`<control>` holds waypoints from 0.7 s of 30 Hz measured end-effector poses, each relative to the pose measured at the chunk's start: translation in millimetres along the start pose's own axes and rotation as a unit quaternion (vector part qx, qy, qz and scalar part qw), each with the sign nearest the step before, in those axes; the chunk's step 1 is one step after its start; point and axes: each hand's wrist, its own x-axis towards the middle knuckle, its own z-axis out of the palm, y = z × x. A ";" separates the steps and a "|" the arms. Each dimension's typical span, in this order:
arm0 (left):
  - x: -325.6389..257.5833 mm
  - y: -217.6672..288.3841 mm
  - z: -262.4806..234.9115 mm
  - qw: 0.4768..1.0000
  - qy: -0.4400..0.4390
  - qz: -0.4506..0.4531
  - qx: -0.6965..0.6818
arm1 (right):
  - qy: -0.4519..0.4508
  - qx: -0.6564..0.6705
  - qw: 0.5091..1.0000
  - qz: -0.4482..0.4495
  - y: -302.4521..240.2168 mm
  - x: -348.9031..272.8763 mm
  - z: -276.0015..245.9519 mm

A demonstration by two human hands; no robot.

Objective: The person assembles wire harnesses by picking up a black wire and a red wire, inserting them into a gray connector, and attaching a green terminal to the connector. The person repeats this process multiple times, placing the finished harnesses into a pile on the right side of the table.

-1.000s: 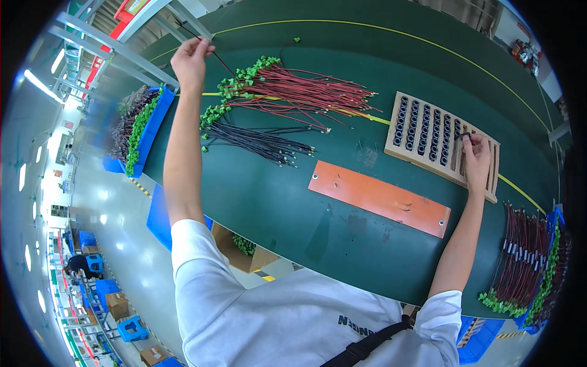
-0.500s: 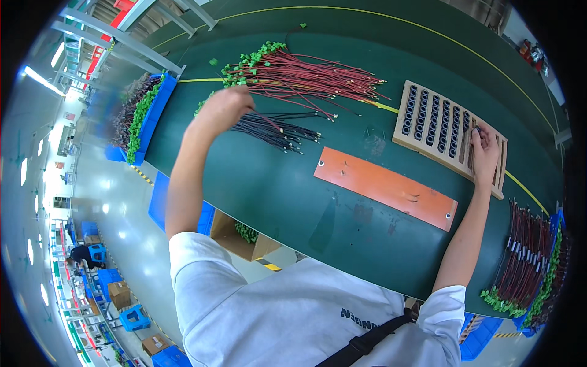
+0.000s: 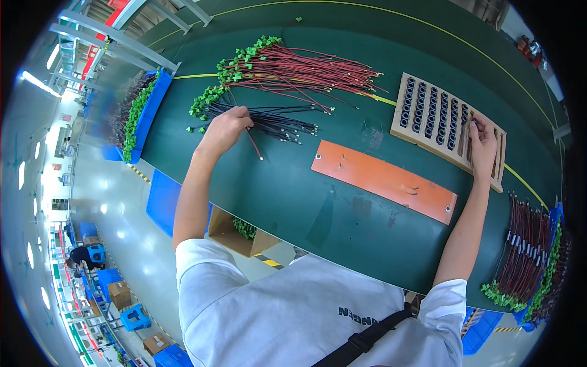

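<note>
My left hand [image 3: 227, 129] is closed in a pinch on a red wire [image 3: 255, 145], whose bare end hangs down to the right. Beneath and behind that hand lies a bundle of black wires [image 3: 278, 122] with green connectors. Farther back is a larger pile of red wires [image 3: 324, 68], their green connectors [image 3: 244, 59] at the left. At the right, my right hand [image 3: 483, 142] reaches over a slotted wooden tray [image 3: 408, 136] holding rows of black rings [image 3: 443, 119]. Its fingertips are pinched on a ring at the last filled row, partly hidden by the fingers.
An orange plate [image 3: 384, 181] with a screw at each end lies on the green tabletop [image 3: 275, 196]. Blue bins of wires stand at the left [image 3: 147, 116] and right [image 3: 556, 215]. Finished-looking red wires [image 3: 526, 244] hang over the right edge. A cardboard box [image 3: 229, 235] sits below.
My left hand has drawn toward me and slightly right from the wire piles, with one red wire now trailing from it. My right hand stays at the wooden tray.
</note>
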 end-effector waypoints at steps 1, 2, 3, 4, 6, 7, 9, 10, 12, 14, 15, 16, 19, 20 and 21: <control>-0.9 -1.1 -2.1 1.000 0.006 -0.005 -0.010 | 0.001 0.004 1.000 -0.001 0.9 -0.2 -0.3; -2.5 -3.1 -5.4 1.000 0.012 -0.010 -0.021 | 0.003 0.004 1.000 -0.003 1.7 -0.1 -0.6; -3.1 -3.5 -10.5 0.999 0.017 -0.015 -0.031 | 0.005 0.003 1.000 -0.004 1.6 -0.2 0.2; -3.0 -4.4 -15.8 0.998 0.037 -0.035 -0.043 | 0.007 0.003 1.000 -0.005 1.4 -0.3 0.3; -2.3 -7.0 -28.9 0.992 0.076 -0.074 -0.068 | 0.008 0.003 1.000 -0.004 1.2 -0.3 -1.4; -3.4 -11.6 -37.7 0.984 0.092 -0.113 -0.106 | 0.008 0.004 1.000 -0.003 1.3 -0.2 -1.7; -6.8 -29.9 -54.5 0.957 0.124 -0.190 -0.180 | 0.006 0.001 1.000 0.004 1.3 0.0 -2.6; -12.2 -43.0 -60.5 0.950 0.161 -0.179 -0.197 | 0.003 0.002 1.000 0.007 0.9 0.5 -0.7; -17.9 -59.7 -72.5 0.940 0.222 -0.182 -0.182 | 0.003 0.007 1.000 0.005 0.7 0.4 0.5; -18.7 -67.5 -85.1 0.931 0.251 -0.203 -0.171 | 0.005 0.006 1.000 0.005 1.1 -0.5 -0.3; -19.3 -70.6 -90.4 0.927 0.270 -0.209 -0.155 | 0.005 0.006 1.000 0.005 0.8 -0.6 -0.3; -18.9 -74.4 -94.5 0.917 0.296 -0.212 -0.165 | 0.005 0.005 1.000 0.004 0.4 -0.6 -0.2; -14.9 -80.6 -104.0 0.889 0.357 -0.214 -0.193 | 0.007 0.009 1.000 0.007 3.5 1.4 -0.5; -14.1 -81.1 -106.2 0.883 0.367 -0.210 -0.202 | 0.011 0.004 1.000 0.012 5.1 1.8 -1.1; -13.6 -81.9 -108.3 0.878 0.378 -0.206 -0.210 | 0.015 0.000 1.000 0.016 5.2 2.3 -0.6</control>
